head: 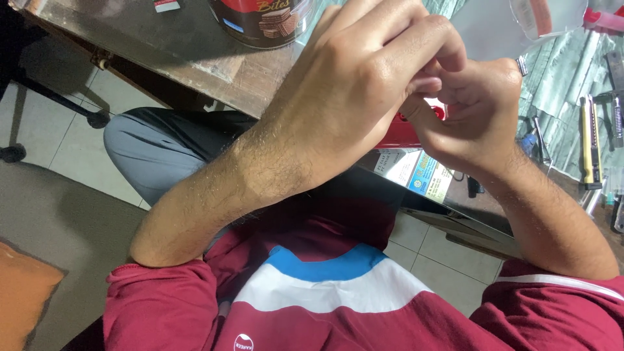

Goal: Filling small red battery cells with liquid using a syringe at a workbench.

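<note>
Grip of both hands (416, 91) meets above a white-blue labelled box (416, 170).

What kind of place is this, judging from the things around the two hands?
Probably a home workbench or hobby desk. A yellow-and-black utility knife and metal tools lie on a green cutting mat, a round snack tin stands on the worn wooden tabletop, and the floor is pale tile.

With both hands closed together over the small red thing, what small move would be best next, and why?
Probably spread the fingers a little. The left hand lies over the right hand, fingertips pinched together above the table edge, so only a sliver of the red object shows. What it is cannot be told; opening the grip slightly would bring it into sight.
</note>
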